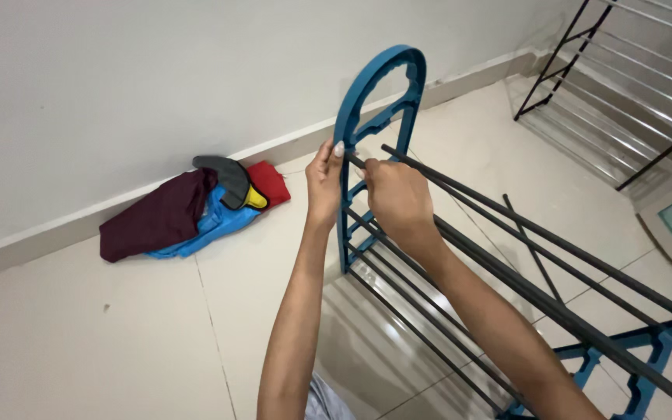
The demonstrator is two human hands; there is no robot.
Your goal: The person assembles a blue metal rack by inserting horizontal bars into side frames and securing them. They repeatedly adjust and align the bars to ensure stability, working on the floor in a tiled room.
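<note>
Behind right hand (398, 194), rod (507, 264) end hidden

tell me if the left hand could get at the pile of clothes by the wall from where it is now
Probably yes. The left hand is on the blue frame, and only bare floor tiles lie between it and the pile of clothes.

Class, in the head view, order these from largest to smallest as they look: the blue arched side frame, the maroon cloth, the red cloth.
1. blue arched side frame
2. maroon cloth
3. red cloth
</note>
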